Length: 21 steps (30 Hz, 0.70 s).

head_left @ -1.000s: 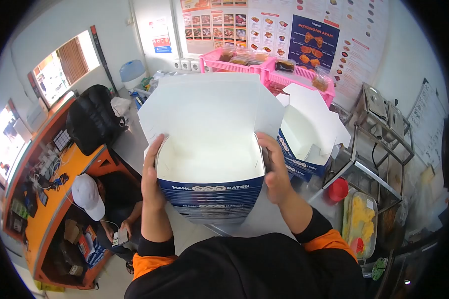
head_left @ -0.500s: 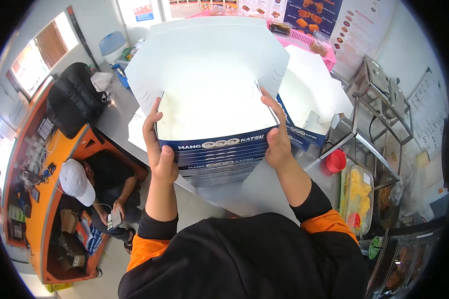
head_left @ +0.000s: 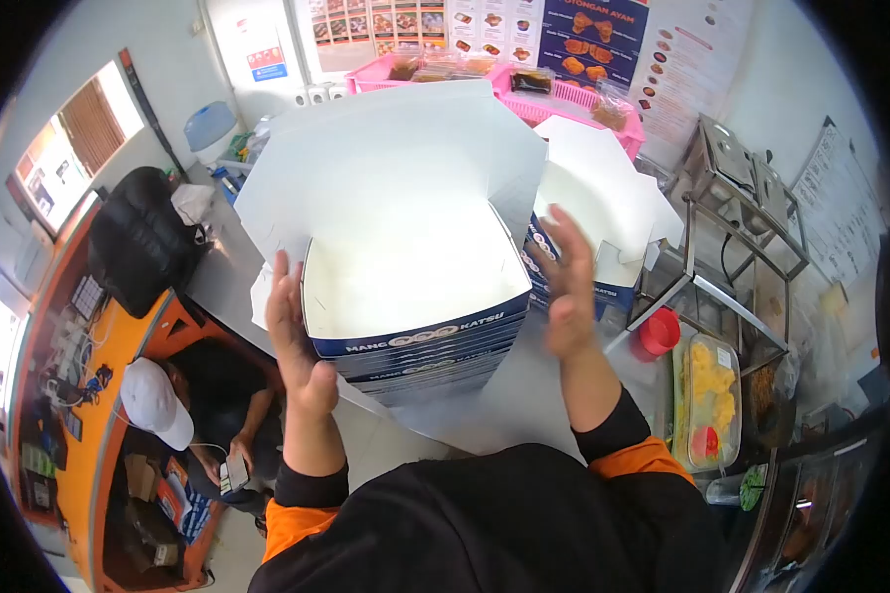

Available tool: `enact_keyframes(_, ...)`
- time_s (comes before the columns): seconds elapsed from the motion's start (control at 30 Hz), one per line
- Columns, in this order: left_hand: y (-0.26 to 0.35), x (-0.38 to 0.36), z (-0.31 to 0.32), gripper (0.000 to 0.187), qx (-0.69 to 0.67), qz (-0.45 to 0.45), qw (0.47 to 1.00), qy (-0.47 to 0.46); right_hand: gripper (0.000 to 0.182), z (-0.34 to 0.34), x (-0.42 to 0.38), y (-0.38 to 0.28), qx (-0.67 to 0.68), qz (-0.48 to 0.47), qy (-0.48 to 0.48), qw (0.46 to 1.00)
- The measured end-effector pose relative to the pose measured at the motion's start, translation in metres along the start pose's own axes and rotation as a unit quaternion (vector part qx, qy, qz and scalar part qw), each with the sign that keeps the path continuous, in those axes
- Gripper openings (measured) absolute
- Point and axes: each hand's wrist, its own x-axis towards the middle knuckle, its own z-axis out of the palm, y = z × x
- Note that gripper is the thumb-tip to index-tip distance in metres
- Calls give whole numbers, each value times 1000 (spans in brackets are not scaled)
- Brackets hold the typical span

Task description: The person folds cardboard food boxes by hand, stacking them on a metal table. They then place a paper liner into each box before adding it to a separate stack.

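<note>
A tall stack of nested white and dark blue boxes (head_left: 415, 277) stands on the metal counter, the top one open with its lid raised at the back. My left hand (head_left: 300, 341) is at the stack's left side, fingers apart and holding nothing; whether it touches the box edge I cannot tell. Off the stack's right side, my right hand (head_left: 570, 287) is spread and slightly blurred, with a gap to the top box. Behind it is a second stack of open boxes (head_left: 588, 208).
Pink baskets (head_left: 574, 97) with packets stand at the back. On the right are a red cup (head_left: 658, 331), a container of yellow food (head_left: 712, 395) and a metal rack (head_left: 737, 306). A seated person in a white cap (head_left: 156, 403) holds a phone at the left, near a black bag (head_left: 138, 237).
My right hand has come off the stack and opened outward. My left hand has loosened and shifted slightly left and down. The stack appears lower and further left in view.
</note>
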Motion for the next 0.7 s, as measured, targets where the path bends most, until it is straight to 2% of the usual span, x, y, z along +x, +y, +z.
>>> enact_keyframes(0.03, 3, 0, -5, 87, -7, -14, 1000, 23, 78, -12, 2, -1, -38, 14, 59, 997)
enact_keyframes(0.1, 6, -1, -17, 89, -23, -40, 997, 69, 71, -46, 10, 4, -312, 88, 61, 944)
enact_keyframes(0.13, 7, -1, -24, 89, -10, -3, 997, 81, 69, -61, 11, 22, -416, 128, 6, 900)
enact_keyframes(0.2, 17, 0, -24, 86, -1, 65, 991, 116, 66, -84, 3, 64, -598, 208, -103, 767)
enact_keyframes(0.23, 21, 0, -23, 79, -20, 108, 987, 116, 54, -69, 2, 58, -621, 255, -103, 734)
enact_keyframes(0.3, 31, -3, -17, 69, -28, 196, 976, 95, 36, -57, 0, 68, -662, 240, -149, 694)
enact_keyframes(0.4, 49, -5, -2, 61, 2, 236, 970, 55, 22, -52, 7, 60, -627, 276, -100, 721)
enact_keyframes(0.5, 63, 2, 6, 57, 23, 246, 969, 2, 17, -70, -1, 48, -546, 32, 110, 830)
enact_keyframes(0.53, 69, 11, 5, 65, 38, 229, 971, -50, 13, -76, 6, 30, -518, -28, 111, 847)
enact_keyframes(0.57, 78, 21, 14, 72, 2, 153, 987, -55, 10, -72, 15, -3, -430, -81, 124, 890)
enact_keyframes(0.6, 89, 33, 25, 79, -34, 75, 995, -58, 10, -73, 22, -23, -406, -149, 91, 897)
enact_keyframes(0.63, 104, 50, 34, 93, -68, -33, 993, -91, 12, -72, 28, -42, -399, -181, 11, 899)
enact_keyframes(0.67, 115, 65, 41, 98, -126, -103, 979, -124, 14, -69, 35, -64, -389, -213, -70, 894)
enact_keyframes(0.7, 108, 83, 54, 98, -118, -121, 977, -127, 17, -54, 42, -95, -413, -209, -170, 870)
